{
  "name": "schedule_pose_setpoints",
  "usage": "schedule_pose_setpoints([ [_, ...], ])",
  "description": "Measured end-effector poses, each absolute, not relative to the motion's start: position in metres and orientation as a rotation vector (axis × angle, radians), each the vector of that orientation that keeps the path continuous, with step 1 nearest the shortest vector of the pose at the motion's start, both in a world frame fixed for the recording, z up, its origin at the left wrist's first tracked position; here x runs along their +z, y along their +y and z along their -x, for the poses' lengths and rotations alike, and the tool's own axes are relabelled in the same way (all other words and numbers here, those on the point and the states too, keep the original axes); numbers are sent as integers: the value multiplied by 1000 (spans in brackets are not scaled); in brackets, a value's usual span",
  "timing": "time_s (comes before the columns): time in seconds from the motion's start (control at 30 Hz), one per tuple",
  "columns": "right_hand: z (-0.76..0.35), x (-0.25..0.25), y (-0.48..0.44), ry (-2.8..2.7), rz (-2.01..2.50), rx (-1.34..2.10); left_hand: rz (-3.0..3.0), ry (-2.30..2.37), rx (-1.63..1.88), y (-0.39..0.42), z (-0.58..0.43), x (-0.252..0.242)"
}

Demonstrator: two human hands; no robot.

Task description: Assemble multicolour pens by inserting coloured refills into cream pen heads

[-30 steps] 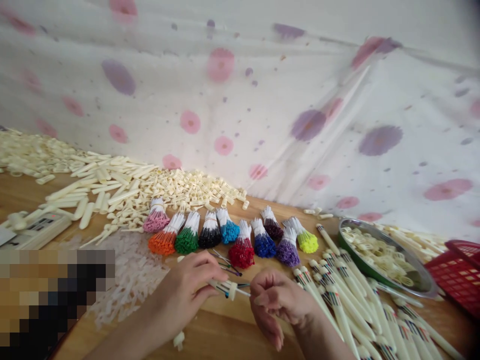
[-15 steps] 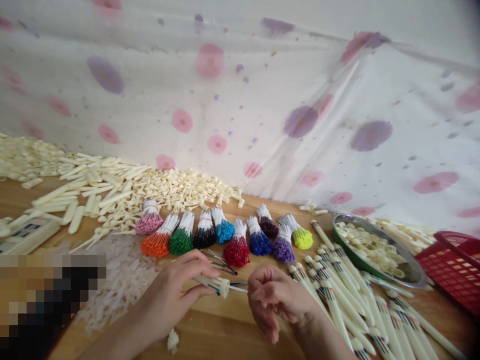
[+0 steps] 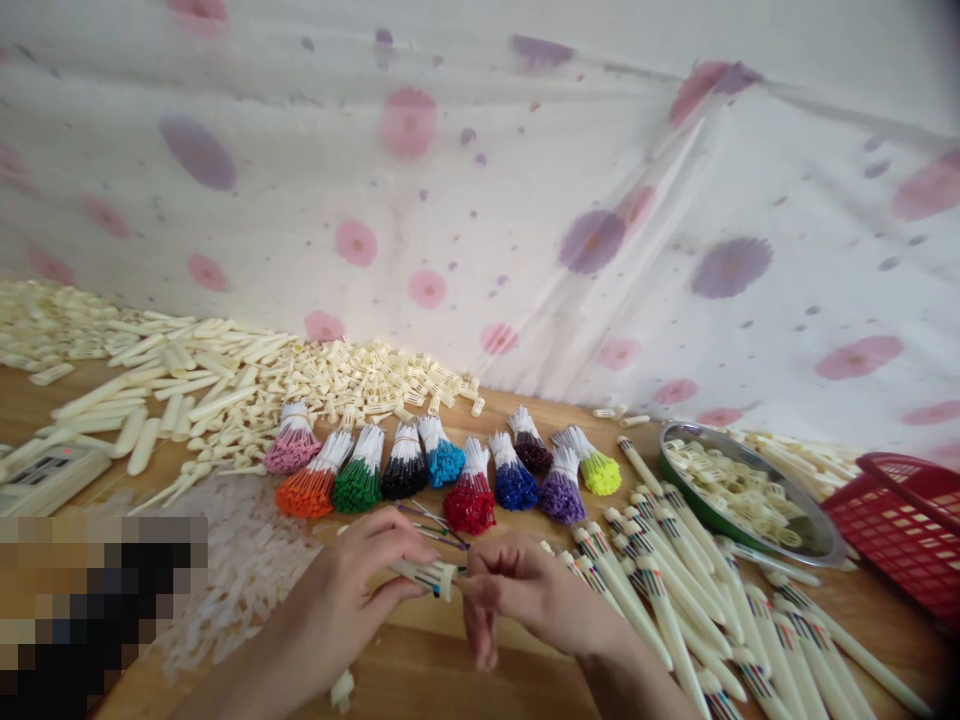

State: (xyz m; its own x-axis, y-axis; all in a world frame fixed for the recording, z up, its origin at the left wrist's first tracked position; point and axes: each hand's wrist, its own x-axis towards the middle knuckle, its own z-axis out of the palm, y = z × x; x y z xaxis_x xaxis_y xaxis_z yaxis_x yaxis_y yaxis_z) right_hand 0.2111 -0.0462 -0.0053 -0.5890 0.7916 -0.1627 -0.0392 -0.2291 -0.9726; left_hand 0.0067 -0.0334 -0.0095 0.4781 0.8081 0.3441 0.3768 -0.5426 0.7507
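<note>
My left hand [image 3: 367, 570] grips a cream multicolour pen barrel [image 3: 429, 574] between thumb and fingers, its slotted, ringed end facing right. Blue and dark colours show in the slots. Right at that end, my right hand [image 3: 514, 590] is closed in a pinch on a thin pen refill, which the fingers almost wholly hide. Beyond the hands stand rubber-banded refill bundles, among them red [image 3: 470, 495], orange [image 3: 305, 487], blue [image 3: 515, 480] and purple [image 3: 562, 492]. Several loose refills [image 3: 431, 524] lie just behind my hands.
Many pens [image 3: 675, 580] lie on the right, near a metal bowl [image 3: 829, 548] of cream rings and a red basket [image 3: 892, 530]. Cream parts [image 3: 360, 375] are heaped at back left, with clear plastic pieces [image 3: 225, 560] nearer. A flowered sheet [image 3: 465, 220] hangs behind.
My right hand has moved left, up to the barrel's end. The white refill length that showed between barrel and fingers is now nearly out of sight. The view has shifted slightly.
</note>
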Motion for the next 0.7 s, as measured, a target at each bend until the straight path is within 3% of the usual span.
schedule_pose_setpoints([
  [0.13, -207, 6, -53, -1829, 1282, 1041, -2121, 1071, 992, -30, -6, -8],
  [0.2, -207, 6, -55, -1864, 1294, 909, -2113, 1109, 1011, -29, -6, -6],
  [0.7, -192, -10, -51, -1192, 1163, 1411, -2196, 1221, 1168, -28, -7, -4],
])
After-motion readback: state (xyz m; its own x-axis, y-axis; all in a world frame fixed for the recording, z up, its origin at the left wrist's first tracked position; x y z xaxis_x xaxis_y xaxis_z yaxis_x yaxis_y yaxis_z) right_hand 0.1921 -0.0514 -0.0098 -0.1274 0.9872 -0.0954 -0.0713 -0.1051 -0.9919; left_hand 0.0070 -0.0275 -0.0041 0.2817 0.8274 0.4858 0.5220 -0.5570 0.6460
